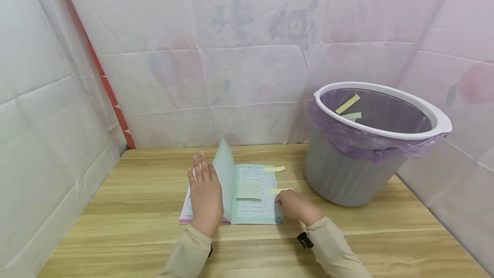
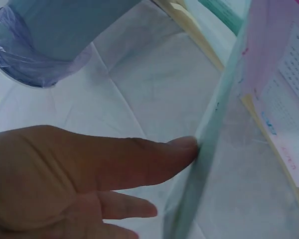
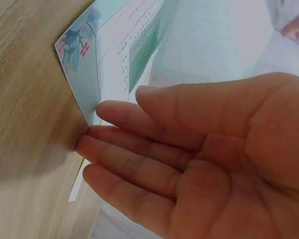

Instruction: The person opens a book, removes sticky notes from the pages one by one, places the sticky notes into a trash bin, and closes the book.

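An open booklet (image 1: pixel 256 216) lies on the wooden table, one leaf (image 1: pixel 225 170) standing up at its middle. My left hand (image 1: pixel 206 196) is raised beside that leaf, fingers straight; in the left wrist view its thumb tip meets the edge of the leaf (image 2: pixel 209 134). A pale green sticky note (image 1: pixel 249 189) sits on the right-hand page. Two yellow strips, an upper strip (image 1: pixel 274 169) and a lower strip (image 1: pixel 281 191), jut out past that page's outer edge. My right hand (image 3: pixel 199 154) has its fingertips at this edge, close by the lower strip, fingers extended and thumb apart.
A grey waste bin (image 1: pixel 343 170) with a white rim and purple liner stands at the right, with a yellow strip (image 1: pixel 347 104) and a paler strip (image 1: pixel 353 116) inside it. White printed sheeting (image 1: pixel 251 80) walls the table at the back and sides.
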`<action>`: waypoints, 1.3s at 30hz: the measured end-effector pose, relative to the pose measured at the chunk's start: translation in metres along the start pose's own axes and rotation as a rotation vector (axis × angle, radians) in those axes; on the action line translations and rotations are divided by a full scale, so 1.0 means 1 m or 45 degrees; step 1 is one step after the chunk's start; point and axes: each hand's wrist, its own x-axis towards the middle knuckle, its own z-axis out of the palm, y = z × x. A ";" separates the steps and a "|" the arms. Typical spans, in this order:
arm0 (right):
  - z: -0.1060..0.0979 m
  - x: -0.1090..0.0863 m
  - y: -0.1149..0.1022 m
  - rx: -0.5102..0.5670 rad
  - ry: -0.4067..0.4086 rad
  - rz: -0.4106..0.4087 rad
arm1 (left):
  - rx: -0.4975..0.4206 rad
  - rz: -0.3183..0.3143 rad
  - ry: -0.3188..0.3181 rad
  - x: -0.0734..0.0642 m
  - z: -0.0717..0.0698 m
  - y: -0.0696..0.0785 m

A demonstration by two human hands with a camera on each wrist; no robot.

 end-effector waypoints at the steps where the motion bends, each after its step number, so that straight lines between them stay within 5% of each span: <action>1: 0.000 0.000 -0.001 0.005 0.004 0.006 | 0.033 0.000 -0.031 0.000 0.001 -0.002; 8: 0.003 0.001 -0.002 -0.021 0.002 0.069 | 0.091 0.081 -0.291 -0.004 0.009 -0.009; 20: 0.005 0.002 -0.006 -0.035 -0.004 0.073 | -0.136 0.227 -0.634 -0.004 0.036 -0.002; 28: 0.006 0.002 -0.008 -0.031 0.000 0.070 | -0.221 0.165 -0.692 -0.008 0.040 0.003; 39: 0.005 0.004 -0.006 -0.043 0.025 0.082 | -0.032 0.243 -0.578 -0.010 0.048 0.012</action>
